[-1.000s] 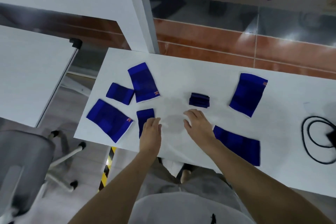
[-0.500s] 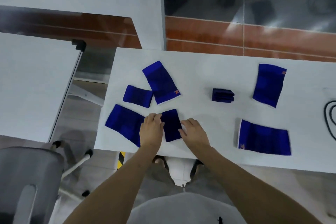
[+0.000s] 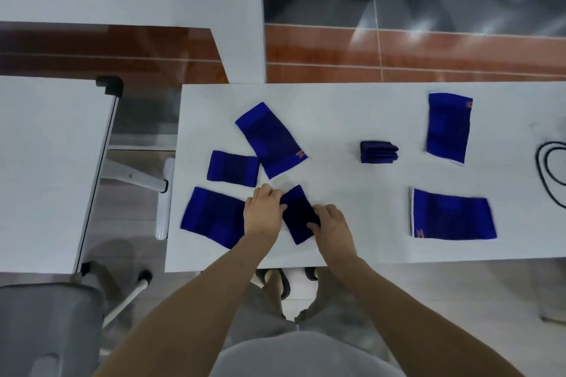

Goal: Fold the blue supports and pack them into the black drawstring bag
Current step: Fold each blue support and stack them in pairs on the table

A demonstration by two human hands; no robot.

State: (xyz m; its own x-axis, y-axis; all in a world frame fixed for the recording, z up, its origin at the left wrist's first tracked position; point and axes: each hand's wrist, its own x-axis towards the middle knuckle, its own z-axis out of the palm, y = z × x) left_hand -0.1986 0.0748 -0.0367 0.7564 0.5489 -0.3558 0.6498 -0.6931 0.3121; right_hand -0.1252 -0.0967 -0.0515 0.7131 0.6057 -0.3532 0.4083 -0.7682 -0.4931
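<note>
Both bare forearms reach forward and converge low over the table edge. The left hand (image 3: 264, 214) lies palm down, fingers curled at the knuckles. The right hand (image 3: 332, 225) sits just beside it, fingers bent inward, thumb tucked.

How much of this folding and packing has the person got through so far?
Early days. One small folded bundle sits mid-table and looks finished. In hand: both the left hand and right hand are on a small dark blue support near the front edge. Left: five supports lie flat, two on the right and three on the left. No black bag is in view, so nothing looks packed.
</note>
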